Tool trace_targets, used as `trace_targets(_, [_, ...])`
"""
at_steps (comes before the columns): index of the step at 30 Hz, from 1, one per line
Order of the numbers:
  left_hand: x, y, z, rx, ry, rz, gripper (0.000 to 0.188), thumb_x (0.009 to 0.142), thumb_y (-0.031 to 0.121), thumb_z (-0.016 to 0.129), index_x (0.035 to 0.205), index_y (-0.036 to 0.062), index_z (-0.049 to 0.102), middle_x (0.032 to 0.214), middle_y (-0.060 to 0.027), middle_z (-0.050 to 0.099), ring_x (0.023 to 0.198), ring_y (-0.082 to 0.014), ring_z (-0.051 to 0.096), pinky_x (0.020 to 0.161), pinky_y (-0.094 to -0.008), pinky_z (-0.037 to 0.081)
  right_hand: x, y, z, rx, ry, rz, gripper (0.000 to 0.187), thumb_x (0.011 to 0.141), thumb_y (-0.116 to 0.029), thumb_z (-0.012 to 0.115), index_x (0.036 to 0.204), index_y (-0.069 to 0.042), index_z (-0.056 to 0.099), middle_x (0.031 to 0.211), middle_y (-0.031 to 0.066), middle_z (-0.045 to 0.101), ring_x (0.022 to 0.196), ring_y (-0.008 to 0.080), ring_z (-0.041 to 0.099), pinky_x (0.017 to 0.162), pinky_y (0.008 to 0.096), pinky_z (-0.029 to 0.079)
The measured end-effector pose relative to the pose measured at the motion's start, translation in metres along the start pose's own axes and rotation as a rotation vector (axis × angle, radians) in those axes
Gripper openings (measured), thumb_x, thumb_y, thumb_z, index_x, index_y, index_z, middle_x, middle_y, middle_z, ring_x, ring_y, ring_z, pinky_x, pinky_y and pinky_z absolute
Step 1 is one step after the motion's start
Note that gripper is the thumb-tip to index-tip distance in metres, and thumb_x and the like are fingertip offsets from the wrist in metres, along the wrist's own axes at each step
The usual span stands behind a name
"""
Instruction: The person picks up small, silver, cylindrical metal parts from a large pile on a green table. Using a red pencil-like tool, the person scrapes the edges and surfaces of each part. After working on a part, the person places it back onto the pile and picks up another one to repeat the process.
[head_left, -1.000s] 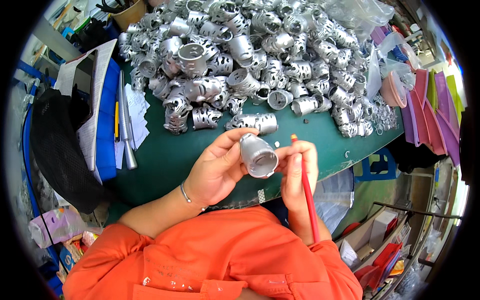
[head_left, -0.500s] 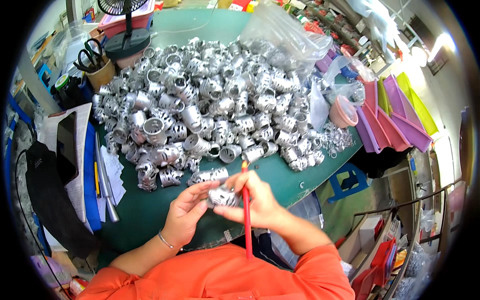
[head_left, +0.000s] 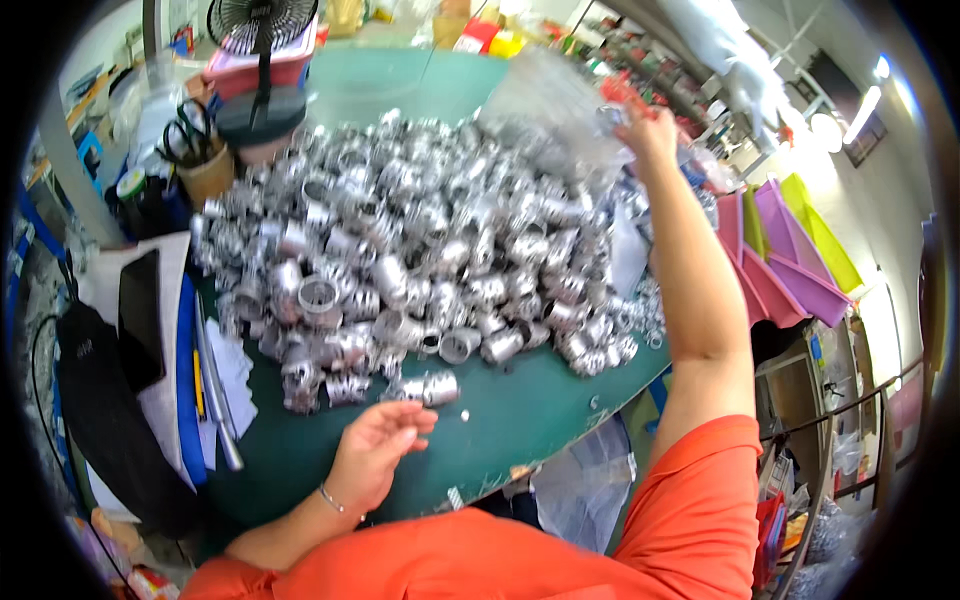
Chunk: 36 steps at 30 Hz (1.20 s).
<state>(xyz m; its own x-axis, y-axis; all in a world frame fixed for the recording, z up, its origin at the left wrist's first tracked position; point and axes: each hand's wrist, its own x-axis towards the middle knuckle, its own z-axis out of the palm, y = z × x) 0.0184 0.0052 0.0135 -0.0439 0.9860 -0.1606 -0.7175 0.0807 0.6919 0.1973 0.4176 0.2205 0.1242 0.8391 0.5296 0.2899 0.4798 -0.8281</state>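
Observation:
My left hand (head_left: 372, 455) is over the near part of the green table, fingers half curled and thumb apart, with nothing seen in it. Just beyond its fingertips lies a silver cut-out cylinder (head_left: 440, 388). My right arm stretches to the far right. There my right hand (head_left: 648, 132) is at the edge of a clear plastic bag (head_left: 545, 105), its fingers smeared by motion. A small silvery shape shows by those fingertips, too blurred to name. A large heap of silver cut-out cylinders (head_left: 400, 270) covers the middle of the table.
A black fan (head_left: 262, 25) and a pot of scissors (head_left: 205, 175) stand at the back left. A phone (head_left: 140, 305), a yellow pencil (head_left: 197, 370) and papers lie at left. Pink, purple and green trays (head_left: 790, 240) stand at right. The table's near edge (head_left: 520, 470) slants up rightward.
My right hand has swung from beside my left hand to the plastic bag at the far right. The silver cylinder has left my left hand. The red pencil no longer shows.

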Motion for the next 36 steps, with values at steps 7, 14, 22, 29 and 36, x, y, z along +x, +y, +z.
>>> trace_targets(7, [0.002,-0.001,0.0,0.046,0.04,0.039,0.021,0.086,0.005,0.054,0.107,0.0016,0.053,0.099,-0.0103,0.061,0.089,-0.0157,0.058,0.077,-0.0273,0.048,-0.152,0.0,-0.022,-0.424,-0.548,-0.398,0.013,0.082,-0.011,0.062,0.078,-0.005,0.051,0.074,0.0049,0.06,0.068,0.0116,0.056,0.059,0.0261,0.047])
trace_targets(14, [0.001,0.0,0.0,0.093,0.003,0.058,0.022,0.086,0.006,0.054,0.108,0.0016,0.053,0.099,-0.0098,0.06,0.088,-0.0145,0.058,0.076,-0.0272,0.048,-0.288,0.021,-0.04,-0.823,-0.857,-0.669,0.029,0.059,-0.011,0.071,0.076,-0.007,0.048,0.073,0.0077,0.053,0.075,0.0287,0.052,0.064,0.0395,0.042])
trace_targets(22, [0.001,0.001,0.005,0.123,-0.059,-0.087,0.032,0.085,0.003,0.054,0.115,-0.0008,0.046,0.105,-0.0141,0.056,0.091,-0.0213,0.061,0.077,-0.0293,0.051,-0.316,0.028,-0.061,-0.46,-0.713,-0.307,0.033,0.059,-0.004,0.074,0.072,-0.006,0.043,0.07,0.0074,0.051,0.067,0.0279,0.051,0.06,0.0372,0.041])
trace_targets(29, [0.002,-0.007,0.008,0.242,-0.044,-0.236,0.045,0.086,0.008,0.056,0.124,-0.0035,0.036,0.122,-0.0197,0.046,0.102,-0.0262,0.057,0.084,-0.0317,0.049,-0.366,0.017,-0.044,-0.118,-0.588,-0.105,0.033,0.066,0.002,0.072,0.066,-0.003,0.039,0.065,0.0082,0.052,0.059,0.0221,0.051,0.053,0.031,0.042])
trace_targets(36, [0.003,-0.006,0.005,0.237,-0.019,-0.181,0.041,0.085,0.007,0.057,0.12,-0.0035,0.04,0.119,-0.0188,0.049,0.104,-0.024,0.056,0.086,-0.0311,0.048,-0.37,0.019,-0.04,-0.212,-0.626,0.172,0.046,0.061,-0.011,0.081,0.076,-0.004,0.038,0.077,0.01,0.055,0.062,0.0187,0.048,0.057,0.0299,0.043])
